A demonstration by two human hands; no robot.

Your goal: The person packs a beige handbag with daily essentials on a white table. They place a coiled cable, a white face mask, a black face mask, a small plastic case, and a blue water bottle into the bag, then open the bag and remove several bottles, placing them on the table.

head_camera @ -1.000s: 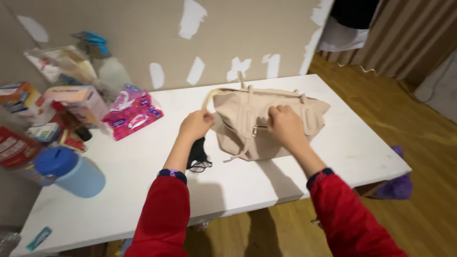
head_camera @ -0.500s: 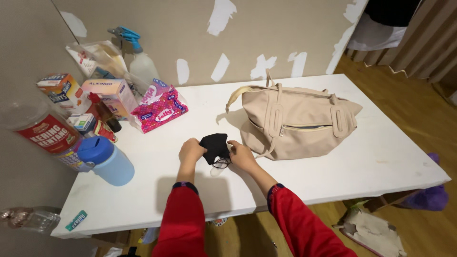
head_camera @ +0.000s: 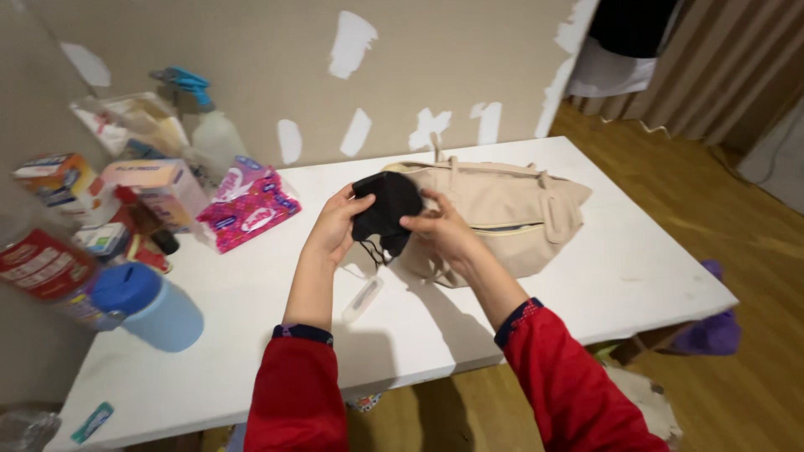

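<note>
Two hands on one small thing here: the left hand and the right hand both pinch a black cloth pouch, fingers closed on its opposite edges, holding it up in the air above the white table and right in front of the beige handbag. A thin black cord dangles from the pouch's lower edge. Judging by the grip, the step in hand looks like opening or straightening the pouch, and I'd say the way to do it well is to keep the pinches near the rim, pull gently apart, and mind that dangling cord so it doesn't snag on the bag's straps. A small clear tube-like item lies on the table just below the hands; can't tell exactly what it is. Off to the left sit a blue-lidded jar, a pink tissue pack and a spray bottle. Compared with half a second ago, the pouch has come up off the tabletop, where it lay with the hands low beside it, and now sits higher and closer to the bag.
</note>
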